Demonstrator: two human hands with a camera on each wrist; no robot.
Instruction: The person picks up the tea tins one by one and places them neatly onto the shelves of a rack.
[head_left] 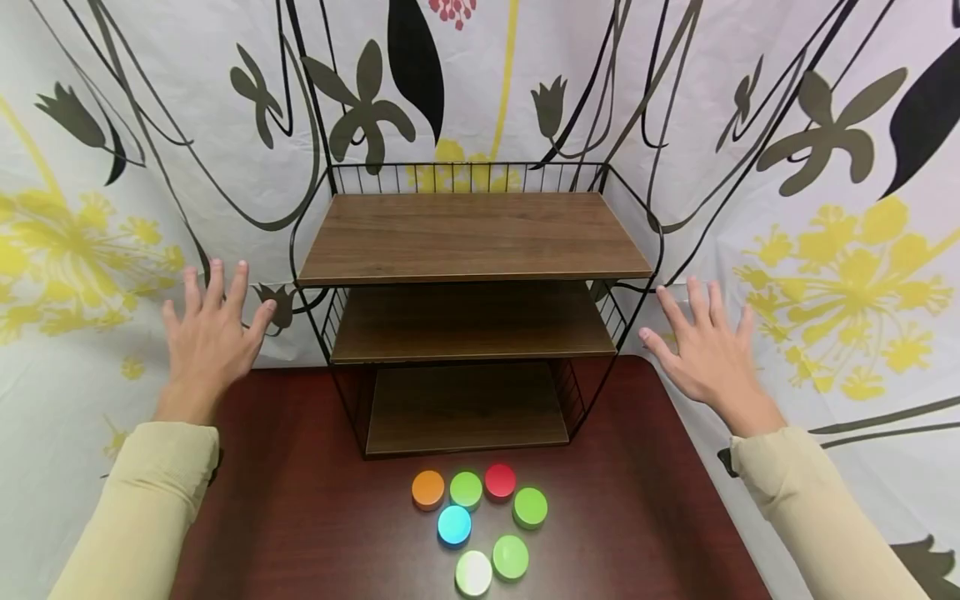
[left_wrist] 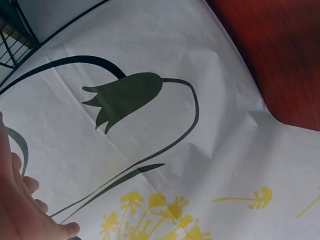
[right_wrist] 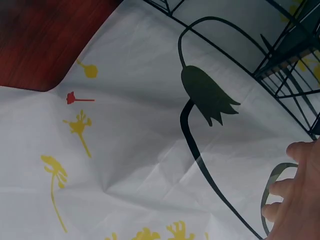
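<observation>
My left hand (head_left: 212,337) is held out with fingers spread, to the left of a three-tier shelf (head_left: 472,237) with wooden boards and a black wire frame. On the shelf's other side, my right hand (head_left: 708,354) is spread the same way, holding nothing. In front of the shelf, several short round discs, like caps, lie on the dark red table (head_left: 285,500). Among them are an orange disc (head_left: 428,490), a red disc (head_left: 500,482), a blue disc (head_left: 454,526), a whitish disc (head_left: 474,573) and several green discs (head_left: 511,557). Both hands are well away from the discs.
A white cloth (left_wrist: 165,45) printed with flowers and stems surrounds the table at the back and sides. Wire rails edge the shelf's top board (head_left: 480,237), middle board (head_left: 472,325) and bottom board (head_left: 468,408). The table's rounded corner (right_wrist: 45,75) shows in the right wrist view.
</observation>
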